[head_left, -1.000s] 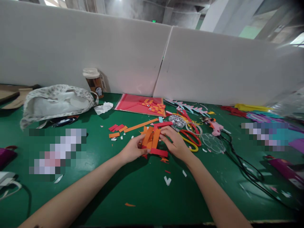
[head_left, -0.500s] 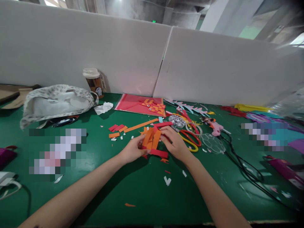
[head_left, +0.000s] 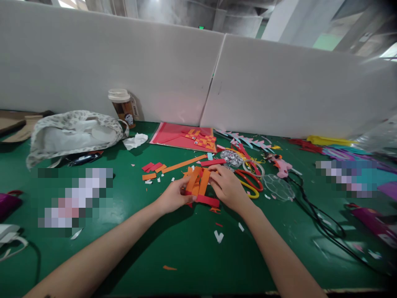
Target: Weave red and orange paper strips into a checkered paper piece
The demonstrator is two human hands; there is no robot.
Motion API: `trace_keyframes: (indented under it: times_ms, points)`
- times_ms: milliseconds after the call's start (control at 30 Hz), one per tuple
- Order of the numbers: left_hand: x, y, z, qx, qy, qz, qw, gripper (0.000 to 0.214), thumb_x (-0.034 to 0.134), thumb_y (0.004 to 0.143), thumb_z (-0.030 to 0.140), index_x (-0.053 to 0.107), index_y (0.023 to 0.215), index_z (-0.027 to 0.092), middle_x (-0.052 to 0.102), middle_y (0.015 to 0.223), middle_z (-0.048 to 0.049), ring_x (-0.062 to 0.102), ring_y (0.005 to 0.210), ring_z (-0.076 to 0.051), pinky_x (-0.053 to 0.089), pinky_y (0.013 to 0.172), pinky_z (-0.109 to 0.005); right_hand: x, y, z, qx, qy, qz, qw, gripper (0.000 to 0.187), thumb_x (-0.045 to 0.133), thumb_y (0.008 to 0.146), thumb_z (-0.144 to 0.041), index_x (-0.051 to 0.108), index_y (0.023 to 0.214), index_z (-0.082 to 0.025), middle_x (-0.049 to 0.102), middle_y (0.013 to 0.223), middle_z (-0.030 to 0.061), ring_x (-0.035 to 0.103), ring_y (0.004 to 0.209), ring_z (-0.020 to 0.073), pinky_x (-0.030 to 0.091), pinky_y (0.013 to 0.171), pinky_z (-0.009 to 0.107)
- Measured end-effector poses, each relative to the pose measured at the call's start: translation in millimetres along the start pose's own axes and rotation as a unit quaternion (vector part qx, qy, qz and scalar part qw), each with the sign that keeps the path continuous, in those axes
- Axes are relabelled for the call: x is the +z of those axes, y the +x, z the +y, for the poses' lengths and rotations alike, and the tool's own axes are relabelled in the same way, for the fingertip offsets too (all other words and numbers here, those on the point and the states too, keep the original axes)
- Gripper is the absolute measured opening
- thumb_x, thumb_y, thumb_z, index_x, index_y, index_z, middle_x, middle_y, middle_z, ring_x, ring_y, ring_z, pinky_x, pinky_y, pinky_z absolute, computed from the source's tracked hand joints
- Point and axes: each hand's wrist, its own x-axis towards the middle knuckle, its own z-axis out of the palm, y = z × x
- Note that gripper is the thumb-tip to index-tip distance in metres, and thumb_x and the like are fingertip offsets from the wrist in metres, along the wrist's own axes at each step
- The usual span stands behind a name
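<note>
A small weave of orange and red paper strips (head_left: pixel 200 186) lies on the green table (head_left: pixel 186 256), between both hands. My left hand (head_left: pixel 172 198) pinches its left edge with closed fingers. My right hand (head_left: pixel 228 188) grips the right side, fingertips pressed on the upper strips. Loose orange and red strips (head_left: pixel 173 166) lie just beyond. Red-handled scissors (head_left: pixel 249 180) rest right of my right hand.
A pink sheet with a woven orange-red piece (head_left: pixel 186 138) lies at the back. A lidded cup (head_left: pixel 122 105) and a cloth bag (head_left: pixel 72 134) stand back left. A pink glue gun (head_left: pixel 281 164) with a black cable (head_left: pixel 319 223), tape rolls and coloured paper fill the right. White partitions close the far edge.
My right hand's fingers have shifted slightly up and left along the strips. The weave and my left hand have barely moved.
</note>
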Motion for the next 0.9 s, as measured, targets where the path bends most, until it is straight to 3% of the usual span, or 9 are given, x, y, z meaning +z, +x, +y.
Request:
trace_keyframes:
  times_ms: [333, 600, 900]
  points:
    - [0.4, -0.1, -0.7, 0.003, -0.002, 0.002, 1.0, 0.051, 0.064, 0.066, 0.013, 0.054, 0.116, 0.014, 0.063, 0.106, -0.0094, 0.06, 0.091, -0.021, 0.049, 0.076, -0.032, 1.4, -0.2, -0.7, 0.009, 0.027, -0.004, 1.0, 0.02, 0.042, 0.084, -0.014, 0.059, 0.094, -0.019, 0.055, 0.105, 0.0114, 0.053, 0.094, 0.0244, 0.045, 0.078, 0.041]
    - [1.2, -0.1, 0.5, 0.011, 0.001, 0.001, 1.0, 0.053, 0.064, 0.066, 0.012, 0.054, 0.118, 0.016, 0.063, 0.108, -0.0092, 0.059, 0.096, -0.023, 0.05, 0.075, -0.032, -0.9, 0.1, 1.2, 0.035, 0.027, 0.057, 0.997, 0.019, 0.041, 0.085, -0.015, 0.058, 0.093, -0.021, 0.053, 0.107, 0.0103, 0.051, 0.099, 0.0255, 0.044, 0.082, 0.043]
    - [0.9, 0.0, 1.4, 0.002, 0.0, 0.001, 1.0, 0.052, 0.064, 0.065, 0.012, 0.054, 0.116, 0.015, 0.062, 0.107, -0.0095, 0.06, 0.091, -0.021, 0.049, 0.076, -0.032, 0.4, -1.3, 0.9, 0.042, 0.067, 0.027, 0.996, 0.017, 0.041, 0.087, -0.016, 0.055, 0.094, -0.021, 0.051, 0.112, 0.0093, 0.051, 0.103, 0.0233, 0.043, 0.085, 0.04]
